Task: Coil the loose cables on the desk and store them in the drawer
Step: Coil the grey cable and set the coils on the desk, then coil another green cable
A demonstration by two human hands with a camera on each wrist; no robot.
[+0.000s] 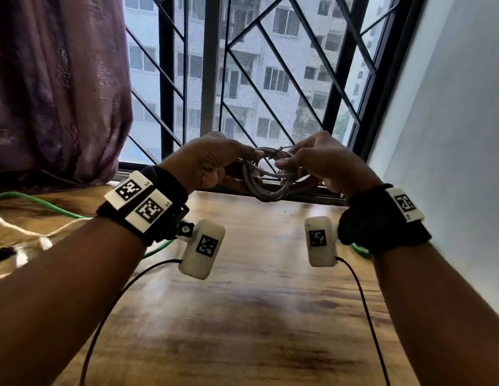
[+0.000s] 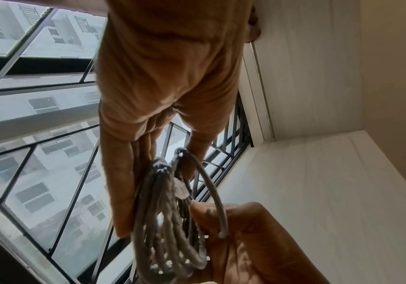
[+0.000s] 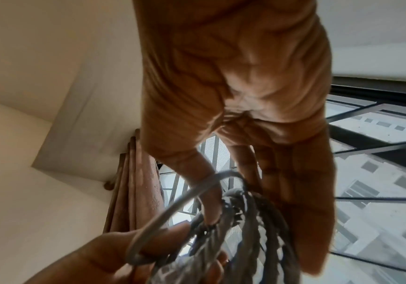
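grey cable coil [image 1: 266,174] partly hidden by fingers, green cable [image 1: 47,206] cut off at left edge, dark blurry obj [image 1: 1,253] far left, can't ID

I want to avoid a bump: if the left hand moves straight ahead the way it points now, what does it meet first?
Probably the right hand, which holds the other side of the same grey cable coil that the left hand grips. Depth is unclear.

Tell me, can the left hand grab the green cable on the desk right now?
Probably not yet. The left hand is busy holding the grey cable coil together with the right hand. The green cable lies close below its wrist with nothing blocking it, so letting go would free it.
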